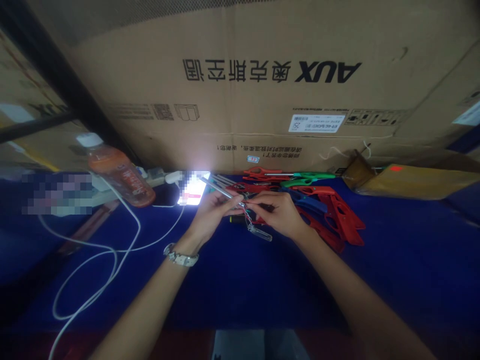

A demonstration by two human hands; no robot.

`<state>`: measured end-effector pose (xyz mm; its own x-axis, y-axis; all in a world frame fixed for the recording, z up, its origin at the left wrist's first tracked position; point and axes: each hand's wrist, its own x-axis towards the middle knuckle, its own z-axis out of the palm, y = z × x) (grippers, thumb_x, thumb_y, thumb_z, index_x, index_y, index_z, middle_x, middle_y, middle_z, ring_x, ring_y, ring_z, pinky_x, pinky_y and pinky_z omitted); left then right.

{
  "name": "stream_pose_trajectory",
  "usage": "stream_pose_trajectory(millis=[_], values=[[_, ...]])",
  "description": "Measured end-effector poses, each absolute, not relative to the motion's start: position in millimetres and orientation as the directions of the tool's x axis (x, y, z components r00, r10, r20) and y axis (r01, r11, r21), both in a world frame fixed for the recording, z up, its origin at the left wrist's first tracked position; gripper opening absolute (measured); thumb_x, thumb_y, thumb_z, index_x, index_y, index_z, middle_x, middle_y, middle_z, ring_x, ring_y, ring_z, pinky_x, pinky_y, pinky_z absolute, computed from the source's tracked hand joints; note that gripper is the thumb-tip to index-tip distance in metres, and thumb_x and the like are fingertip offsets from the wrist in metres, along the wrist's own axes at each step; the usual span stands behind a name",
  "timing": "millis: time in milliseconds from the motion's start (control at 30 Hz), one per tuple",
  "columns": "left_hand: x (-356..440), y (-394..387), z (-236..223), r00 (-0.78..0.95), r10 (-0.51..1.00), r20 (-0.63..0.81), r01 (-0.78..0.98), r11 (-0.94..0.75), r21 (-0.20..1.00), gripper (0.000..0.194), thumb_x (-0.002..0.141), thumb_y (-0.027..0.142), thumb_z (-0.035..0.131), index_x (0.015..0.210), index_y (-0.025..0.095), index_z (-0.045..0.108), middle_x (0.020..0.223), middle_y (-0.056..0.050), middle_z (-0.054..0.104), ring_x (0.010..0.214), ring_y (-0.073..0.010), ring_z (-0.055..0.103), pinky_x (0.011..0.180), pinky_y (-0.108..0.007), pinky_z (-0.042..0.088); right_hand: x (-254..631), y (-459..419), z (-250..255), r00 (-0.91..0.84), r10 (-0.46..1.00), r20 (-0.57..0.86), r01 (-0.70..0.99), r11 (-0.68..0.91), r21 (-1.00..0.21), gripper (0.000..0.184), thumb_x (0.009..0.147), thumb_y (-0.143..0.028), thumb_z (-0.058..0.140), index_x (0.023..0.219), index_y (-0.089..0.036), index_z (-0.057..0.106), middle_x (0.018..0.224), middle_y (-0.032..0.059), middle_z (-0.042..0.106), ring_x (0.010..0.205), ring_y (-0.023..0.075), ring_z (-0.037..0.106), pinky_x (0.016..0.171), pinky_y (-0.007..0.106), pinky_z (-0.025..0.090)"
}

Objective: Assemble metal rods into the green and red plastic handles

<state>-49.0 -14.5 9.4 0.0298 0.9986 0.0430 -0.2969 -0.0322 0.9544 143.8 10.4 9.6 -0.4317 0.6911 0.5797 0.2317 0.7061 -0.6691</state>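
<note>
Pinched between the thumb and fingers of my left hand is a slim silver metal tube, slanting up to the left. My right hand closes its fingertips on a thin wire at the tube's lower end. From there the twisted wire hangs down to a small clear plastic piece below the hands. Behind and right of my right hand lie red plastic casings, a blue casing and a green casing. Several more metal tubes lie just behind my left hand.
A lit phone lies behind my left hand. Its white cable loops across the blue table at left. A drink bottle leans there. Large cardboard walls the back; a yellow-brown packet lies right.
</note>
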Motion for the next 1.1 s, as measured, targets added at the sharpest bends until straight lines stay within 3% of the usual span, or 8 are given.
stream_pose_trajectory(millis=[200, 433, 633, 933, 1100], values=[[-48.9, -13.7, 8.4, 0.023, 0.999, 0.032, -0.303, -0.024, 0.953, 0.027, 0.069, 0.029, 0.086, 0.085, 0.016, 0.07, 0.077, 0.001, 0.072, 0.069, -0.014, 0.072, 0.073, -0.031, 0.065, 145.5, 10.6, 9.6, -0.451, 0.687, 0.57, 0.229, 0.706, -0.67, 0.018, 0.089, -0.034, 0.07, 0.096, -0.019, 0.078, 0.084, 0.0054, 0.076, 0.068, 0.0142, 0.068, 0.064, 0.026, 0.052], [-48.1, -15.2, 9.4, 0.023, 1.0, 0.021, -0.302, -0.013, 0.953, 0.028, 0.068, 0.029, 0.087, 0.086, 0.015, 0.069, 0.076, 0.0, 0.072, 0.07, -0.0139, 0.072, 0.074, -0.032, 0.065, 144.6, 9.9, 10.3, -0.439, 0.701, 0.562, 0.234, 0.693, -0.682, 0.022, 0.089, -0.038, 0.07, 0.088, -0.018, 0.079, 0.08, 0.0055, 0.075, 0.068, 0.0153, 0.068, 0.067, 0.028, 0.053], [-49.5, -15.1, 6.3, 0.047, 0.999, 0.013, -0.295, 0.002, 0.956, 0.027, 0.069, 0.03, 0.086, 0.086, 0.015, 0.071, 0.079, -0.001, 0.074, 0.073, -0.0143, 0.072, 0.075, -0.031, 0.064, 143.5, 8.0, 10.5, -0.419, 0.721, 0.552, 0.245, 0.675, -0.696, 0.02, 0.089, -0.036, 0.07, 0.084, -0.018, 0.079, 0.075, 0.0042, 0.075, 0.062, 0.0142, 0.067, 0.063, 0.026, 0.052], [-45.6, -14.2, 7.3, -0.023, 0.999, 0.033, -0.275, -0.038, 0.961, 0.031, 0.067, 0.032, 0.088, 0.088, 0.015, 0.072, 0.082, -0.001, 0.075, 0.074, -0.0156, 0.074, 0.08, -0.034, 0.064, 140.1, 7.6, 6.3, -0.372, 0.667, 0.645, 0.294, 0.744, -0.6, 0.013, 0.091, -0.027, 0.067, 0.087, -0.021, 0.077, 0.079, 0.0038, 0.073, 0.069, 0.0152, 0.068, 0.065, 0.027, 0.053], [-46.9, -13.5, 6.0, 0.032, 0.998, 0.05, -0.224, -0.042, 0.974, 0.03, 0.068, 0.035, 0.087, 0.086, 0.013, 0.074, 0.081, -0.003, 0.076, 0.074, -0.0163, 0.074, 0.08, -0.034, 0.064, 138.3, 3.3, 9.5, -0.39, 0.661, 0.641, 0.309, 0.75, -0.585, 0.013, 0.091, -0.02, 0.063, 0.089, -0.018, 0.075, 0.081, 0.0052, 0.071, 0.071, 0.0157, 0.067, 0.066, 0.027, 0.053]])
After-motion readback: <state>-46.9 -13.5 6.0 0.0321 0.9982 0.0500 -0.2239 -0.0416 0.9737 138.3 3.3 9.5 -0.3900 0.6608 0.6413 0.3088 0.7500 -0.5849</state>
